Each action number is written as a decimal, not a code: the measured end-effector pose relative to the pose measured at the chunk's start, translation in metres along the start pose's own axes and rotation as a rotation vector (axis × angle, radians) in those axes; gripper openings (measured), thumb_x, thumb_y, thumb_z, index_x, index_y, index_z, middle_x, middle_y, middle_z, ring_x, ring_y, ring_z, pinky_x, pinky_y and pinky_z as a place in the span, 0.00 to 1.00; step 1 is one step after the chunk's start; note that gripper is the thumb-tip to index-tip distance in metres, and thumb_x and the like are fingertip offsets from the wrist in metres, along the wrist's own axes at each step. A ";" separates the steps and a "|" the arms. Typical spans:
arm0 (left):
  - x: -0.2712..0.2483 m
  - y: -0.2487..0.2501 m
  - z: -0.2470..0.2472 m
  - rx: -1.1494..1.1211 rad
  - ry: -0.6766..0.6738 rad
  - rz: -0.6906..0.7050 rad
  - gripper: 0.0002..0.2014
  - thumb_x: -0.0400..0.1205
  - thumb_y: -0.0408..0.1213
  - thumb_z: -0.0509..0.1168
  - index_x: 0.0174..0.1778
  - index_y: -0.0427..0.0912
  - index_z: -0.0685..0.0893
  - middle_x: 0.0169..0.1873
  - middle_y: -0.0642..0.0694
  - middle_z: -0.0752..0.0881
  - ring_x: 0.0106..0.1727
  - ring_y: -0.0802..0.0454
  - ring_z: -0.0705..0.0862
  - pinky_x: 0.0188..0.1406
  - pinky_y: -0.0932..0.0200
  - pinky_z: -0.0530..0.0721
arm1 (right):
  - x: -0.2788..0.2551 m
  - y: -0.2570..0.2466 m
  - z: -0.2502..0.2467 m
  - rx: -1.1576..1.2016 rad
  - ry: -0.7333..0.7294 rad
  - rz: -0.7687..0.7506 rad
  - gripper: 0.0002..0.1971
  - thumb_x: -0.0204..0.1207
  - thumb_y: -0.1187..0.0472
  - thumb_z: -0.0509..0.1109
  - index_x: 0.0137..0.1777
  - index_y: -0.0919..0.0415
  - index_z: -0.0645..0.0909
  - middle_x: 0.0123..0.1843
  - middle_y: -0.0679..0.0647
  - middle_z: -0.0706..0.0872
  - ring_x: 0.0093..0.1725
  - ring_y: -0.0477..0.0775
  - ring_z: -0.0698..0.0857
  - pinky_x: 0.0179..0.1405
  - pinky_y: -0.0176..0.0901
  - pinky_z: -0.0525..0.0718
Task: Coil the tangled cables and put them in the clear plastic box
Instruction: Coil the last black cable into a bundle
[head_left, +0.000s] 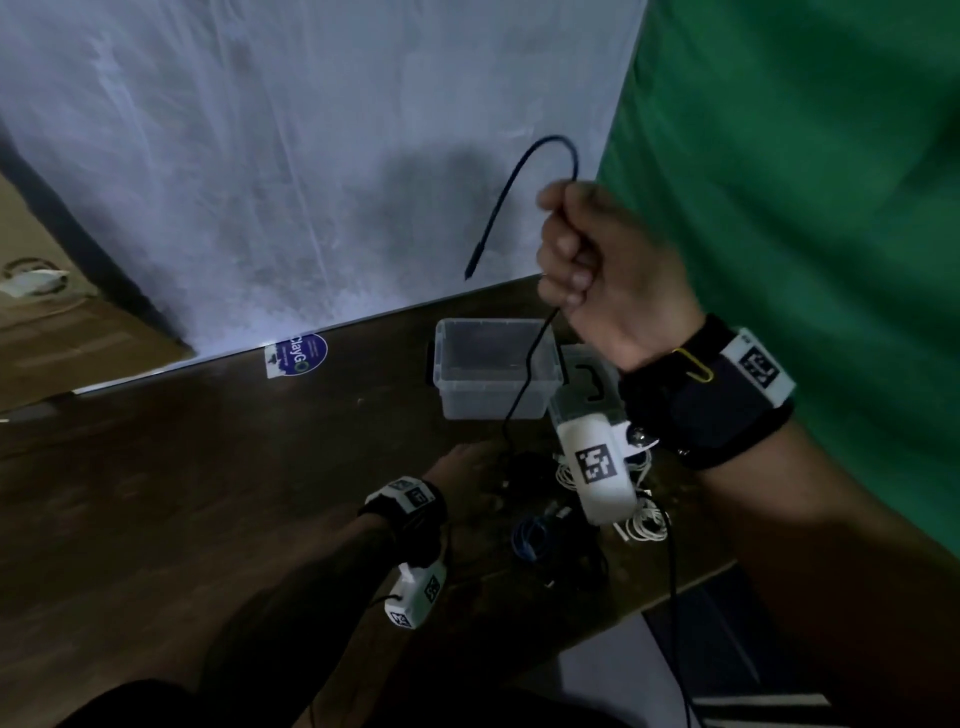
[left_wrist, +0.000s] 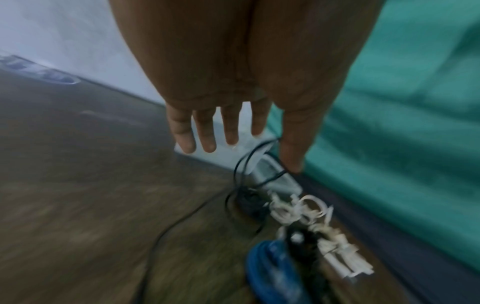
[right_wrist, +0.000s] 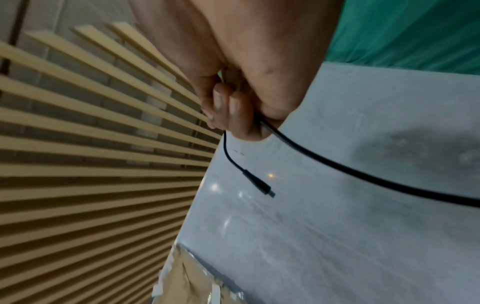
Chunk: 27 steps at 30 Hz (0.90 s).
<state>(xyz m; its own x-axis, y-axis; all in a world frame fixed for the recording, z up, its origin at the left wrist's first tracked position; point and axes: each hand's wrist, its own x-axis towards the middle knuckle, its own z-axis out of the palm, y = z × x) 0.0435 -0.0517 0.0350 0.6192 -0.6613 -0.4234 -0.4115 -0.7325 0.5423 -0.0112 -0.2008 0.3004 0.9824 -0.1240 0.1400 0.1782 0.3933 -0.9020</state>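
Observation:
My right hand (head_left: 576, 249) is raised high above the table and grips a black cable (head_left: 519, 182) in its fist. The cable's plug end (right_wrist: 258, 183) arcs over and hangs free, and the rest drops past the clear plastic box (head_left: 496, 364) to the tangled pile (head_left: 550, 514). In the pile lie a white cable bundle (left_wrist: 306, 211), a blue cable (left_wrist: 275, 267) and black cords. My left hand (head_left: 467, 478) hovers low beside the pile with its fingers (left_wrist: 207, 131) straight and spread, holding nothing. The box stands open and looks empty.
The dark wooden table (head_left: 208, 467) runs to the left. The box's lid (head_left: 587, 374) lies to its right. A blue round sticker (head_left: 298, 353) sits at the table's far edge by the white wall. A green cloth (head_left: 805, 182) hangs on the right.

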 end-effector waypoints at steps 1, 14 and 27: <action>0.000 -0.006 0.004 -0.011 -0.006 0.010 0.26 0.77 0.45 0.69 0.71 0.48 0.76 0.68 0.47 0.78 0.67 0.45 0.78 0.66 0.49 0.79 | 0.000 -0.008 -0.001 0.039 0.008 -0.042 0.12 0.89 0.60 0.54 0.49 0.60 0.77 0.28 0.47 0.70 0.23 0.44 0.60 0.21 0.36 0.59; -0.013 -0.024 0.018 -0.512 0.167 -0.115 0.06 0.80 0.36 0.69 0.51 0.43 0.86 0.48 0.48 0.86 0.51 0.48 0.86 0.42 0.63 0.83 | -0.003 -0.016 -0.029 0.062 0.102 -0.160 0.11 0.87 0.60 0.55 0.49 0.58 0.79 0.28 0.46 0.71 0.22 0.43 0.63 0.20 0.36 0.58; -0.086 -0.018 -0.105 -1.113 0.575 0.235 0.12 0.70 0.22 0.62 0.47 0.32 0.86 0.33 0.48 0.89 0.33 0.59 0.84 0.34 0.71 0.79 | -0.038 0.079 -0.040 -1.036 -0.230 0.412 0.05 0.82 0.59 0.67 0.53 0.54 0.84 0.42 0.53 0.90 0.42 0.53 0.89 0.43 0.43 0.84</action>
<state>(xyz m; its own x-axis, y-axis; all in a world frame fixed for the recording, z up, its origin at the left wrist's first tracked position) 0.0683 0.0352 0.1378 0.9219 -0.3872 -0.0121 0.0580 0.1070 0.9926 -0.0365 -0.2015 0.2071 0.9615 0.0529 -0.2695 -0.1877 -0.5897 -0.7855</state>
